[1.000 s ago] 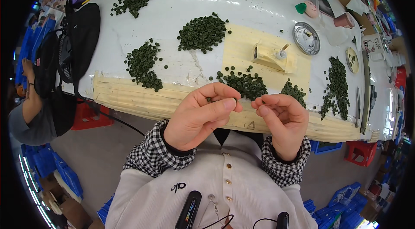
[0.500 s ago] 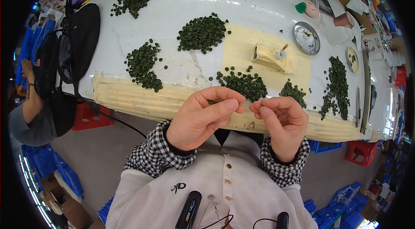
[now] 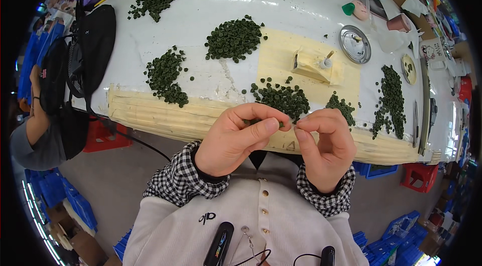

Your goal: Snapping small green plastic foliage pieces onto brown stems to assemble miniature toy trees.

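Observation:
My left hand (image 3: 236,139) pinches a small round dark-green piece (image 3: 281,125) between thumb and forefinger, just over the table's near edge. Close beside it, my right hand (image 3: 329,148) is closed in a pinch, its fingertips almost meeting the left ones; whatever it holds is too small to make out. Right behind the fingers lies a heap of dark-green button-like pieces (image 3: 281,99), partly covered by the hands. A smaller heap of green pieces (image 3: 341,108) sits behind my right hand.
More green heaps lie at left (image 3: 165,75), centre (image 3: 234,39) and right (image 3: 390,97). A taped block with an upright pin (image 3: 312,65) stands on yellow tape. Tweezers (image 3: 415,124), a round metal lid (image 3: 355,44) and a black bag (image 3: 95,45) are nearby. A person's arm shows at far left.
The two hands have come closer together, the right one moving slightly left. The green piece now shows at the left fingertips.

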`<state>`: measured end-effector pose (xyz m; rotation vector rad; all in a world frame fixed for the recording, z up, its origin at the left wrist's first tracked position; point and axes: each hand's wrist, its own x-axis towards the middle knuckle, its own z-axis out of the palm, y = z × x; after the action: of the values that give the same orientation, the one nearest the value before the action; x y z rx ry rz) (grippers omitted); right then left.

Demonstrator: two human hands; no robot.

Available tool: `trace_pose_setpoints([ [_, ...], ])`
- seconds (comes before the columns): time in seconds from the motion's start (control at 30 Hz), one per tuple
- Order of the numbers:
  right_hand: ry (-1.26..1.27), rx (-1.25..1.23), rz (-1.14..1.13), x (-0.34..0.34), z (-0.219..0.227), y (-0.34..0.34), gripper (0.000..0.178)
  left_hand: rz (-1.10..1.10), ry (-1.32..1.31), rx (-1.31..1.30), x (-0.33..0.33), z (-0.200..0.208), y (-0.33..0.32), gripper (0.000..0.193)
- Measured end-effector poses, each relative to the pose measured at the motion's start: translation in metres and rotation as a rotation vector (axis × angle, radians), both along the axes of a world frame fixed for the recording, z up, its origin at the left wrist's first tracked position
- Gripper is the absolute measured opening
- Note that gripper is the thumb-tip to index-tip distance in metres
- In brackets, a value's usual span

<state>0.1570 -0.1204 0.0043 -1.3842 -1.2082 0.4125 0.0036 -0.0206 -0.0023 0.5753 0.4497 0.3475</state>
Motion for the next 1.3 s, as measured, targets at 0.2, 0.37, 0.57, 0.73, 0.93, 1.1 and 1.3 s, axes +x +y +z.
trace_pose_setpoints([
  [0.2,-0.135,0.038,-0.049,-0.009,0.002,0.006,0.019,0.023,0.054,0.041,0.004,-0.001,-0.005,0.017],
  [0.37,-0.224,0.064,-0.038,-0.009,0.001,0.006,0.022,0.008,0.046,0.021,0.002,0.0,-0.002,0.014],
  [0.57,-0.433,0.147,-0.029,-0.009,0.002,0.008,0.026,0.07,0.083,0.02,0.004,0.001,-0.004,0.016],
  [0.73,-0.432,0.171,-0.018,-0.011,0.002,0.008,0.025,0.035,0.049,-0.015,0.002,0.004,-0.001,0.014],
  [0.93,-0.101,0.07,0.054,-0.004,-0.001,0.003,0.025,0.008,0.112,0.103,0.003,0.003,-0.004,0.011],
  [1.1,-0.345,0.107,-0.029,-0.006,0.003,0.005,0.026,0.025,0.168,0.259,0.004,0.013,-0.005,0.01],
  [1.3,-0.334,0.121,0.015,-0.003,0.004,0.006,0.026,0.073,0.203,0.414,0.003,0.007,-0.006,0.01],
])
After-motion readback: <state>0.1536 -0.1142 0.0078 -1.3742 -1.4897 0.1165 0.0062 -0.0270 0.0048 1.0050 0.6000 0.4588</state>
